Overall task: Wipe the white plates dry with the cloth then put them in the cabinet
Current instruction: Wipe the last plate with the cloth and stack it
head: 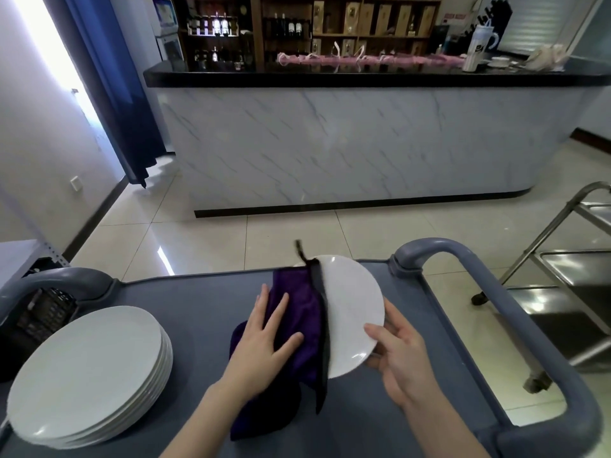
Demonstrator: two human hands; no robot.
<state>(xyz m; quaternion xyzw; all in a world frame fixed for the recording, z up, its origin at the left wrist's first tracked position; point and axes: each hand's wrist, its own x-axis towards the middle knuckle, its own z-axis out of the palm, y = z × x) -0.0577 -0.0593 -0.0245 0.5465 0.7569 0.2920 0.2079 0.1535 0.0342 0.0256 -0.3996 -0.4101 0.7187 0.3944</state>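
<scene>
**One head camera, looking forward and down**

A single wide-angle view looks from the person's head, close above the cart (pixel 198 299), and faces its far edge. The left hand (pixel 267 338) and right hand (pixel 400 361) sit low in mid-frame, nearest the lens. The counter (pixel 330 143) stands across the floor beyond. Straight lines bow toward the frame's edges.

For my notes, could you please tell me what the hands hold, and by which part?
The right hand grips the white plate by its near rim; the left hand only presses the purple cloth.
</scene>
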